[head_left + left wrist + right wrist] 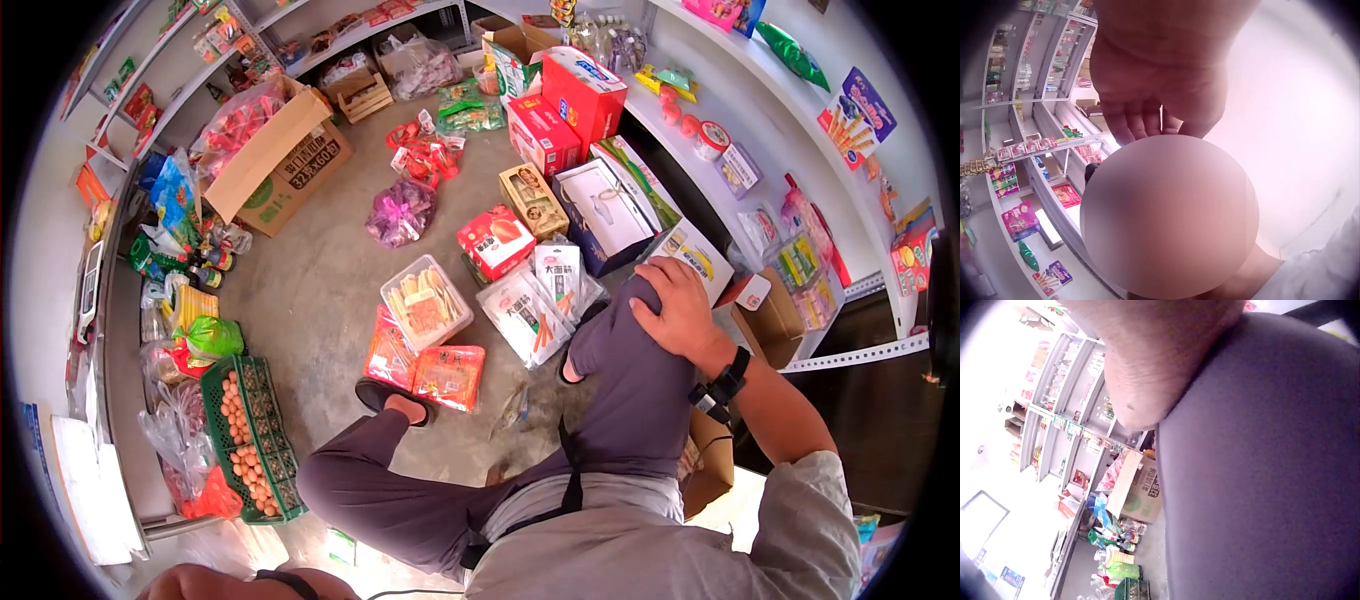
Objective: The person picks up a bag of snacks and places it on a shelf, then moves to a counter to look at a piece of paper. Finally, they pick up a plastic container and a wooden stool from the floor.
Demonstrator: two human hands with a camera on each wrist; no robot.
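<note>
"How are the hands?"

"The right hand [680,312] lies open on a knee [622,305], three o'clock. The left hand [1157,94] is raised by a blurred patch [1169,215]; open or curled, I can't tell."

"Things?"

"One carton [290,175], ten o'clock; one green crate [282,430], eight; one yellow-and-white box [712,262], beside the right hand; two red packets [450,378], seven."
</note>
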